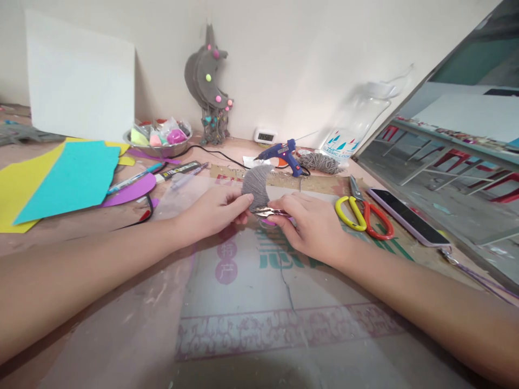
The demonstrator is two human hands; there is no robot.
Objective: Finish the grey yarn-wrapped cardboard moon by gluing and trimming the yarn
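Observation:
My left hand (231,207) pinches a grey yarn-wrapped crescent (255,186) between thumb and fingers, holding it tilted above the work surface. My right hand (306,216) is closed on a small shiny metal nail clipper (265,211), whose tip meets the lower end of the crescent. A bit of purple (267,221) shows just under the clipper. Below both hands lies a printed cardboard sheet (243,281) under a clear plastic layer, with a loose grey strand of yarn (287,289) on it.
Scissors (360,213) and a phone (407,217) lie to the right. Behind are a blue glue gun (281,154), grey yarn (320,162), a bottle (348,127), a clock (265,135) and a bowl (158,148). A decorated grey moon (208,75) hangs on the wall; coloured sheets (67,178) lie left.

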